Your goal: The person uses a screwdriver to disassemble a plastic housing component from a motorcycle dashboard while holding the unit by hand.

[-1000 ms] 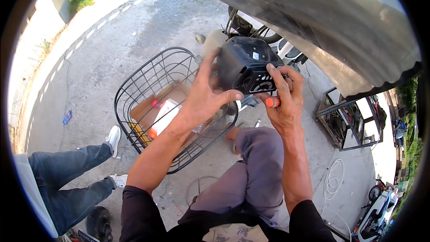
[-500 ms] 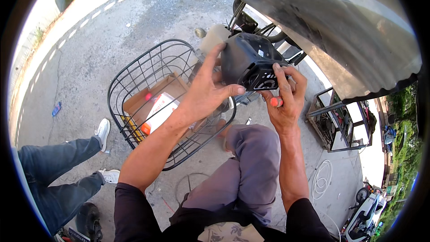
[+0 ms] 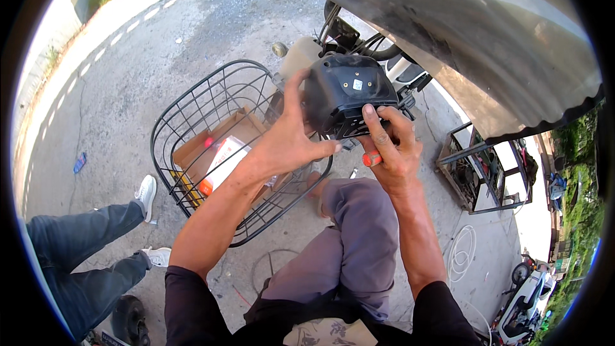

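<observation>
A black plastic housing (image 3: 352, 83), seemingly a vehicle's instrument or headlight case, is held up between my two hands above the basket's right rim. A small white sticker and brass-coloured fixings show on its upper face. My left hand (image 3: 288, 128) grips its left side, fingers up along the edge and thumb beneath. At the lower right edge, my right hand (image 3: 394, 144) holds it with thumb and fingers. An orange-ended handle (image 3: 371, 158) is tucked in that same hand; the rest of it is hidden. Behind the housing are dark cables (image 3: 328, 25).
A black wire basket (image 3: 240, 241) below my left forearm holds an open cardboard box (image 3: 186, 152) and a white-and-orange package (image 3: 225, 161). A grey canopy (image 3: 448, 32) hangs at upper right. A metal-framed rack (image 3: 474, 173), a coiled white hose (image 3: 461, 253) and another person's legs (image 3: 90, 237) flank me.
The housing has turned and shifted slightly left, bringing its stickered face toward me and hiding most of the marked panel. Both hands moved with it, keeping their hold.
</observation>
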A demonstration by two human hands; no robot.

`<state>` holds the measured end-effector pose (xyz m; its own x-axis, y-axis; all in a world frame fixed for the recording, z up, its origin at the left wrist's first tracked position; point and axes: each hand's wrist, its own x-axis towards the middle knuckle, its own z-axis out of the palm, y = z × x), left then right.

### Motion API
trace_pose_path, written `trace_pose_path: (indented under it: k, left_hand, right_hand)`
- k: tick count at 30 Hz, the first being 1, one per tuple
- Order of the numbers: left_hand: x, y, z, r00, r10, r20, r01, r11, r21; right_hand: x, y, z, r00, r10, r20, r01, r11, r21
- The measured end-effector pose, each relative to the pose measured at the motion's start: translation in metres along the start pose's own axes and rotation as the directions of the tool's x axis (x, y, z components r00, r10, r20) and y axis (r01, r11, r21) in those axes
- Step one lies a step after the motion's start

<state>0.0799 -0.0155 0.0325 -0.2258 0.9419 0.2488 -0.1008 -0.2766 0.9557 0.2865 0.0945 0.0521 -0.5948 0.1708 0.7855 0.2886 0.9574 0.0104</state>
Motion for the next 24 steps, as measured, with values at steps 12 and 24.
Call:
trace_pose_path:
  k: [12, 24]
  left_hand:
    - [0.003, -0.002, 0.004, 1.0, 0.008, -0.026, -0.005, 0.996, 0.084]
    - [0.008, 0.002, 0.009, 0.996, 0.005, -0.087, 0.002, 0.997, 0.081]
  right_hand:
    - [-0.004, -0.005, 0.001, 0.999, 0.044, -0.028, -0.042, 0.995, 0.086]
    - [-0.124, 0.093, 0.038, 0.725, 0.616, 0.306, -0.682, 0.702, 0.203]
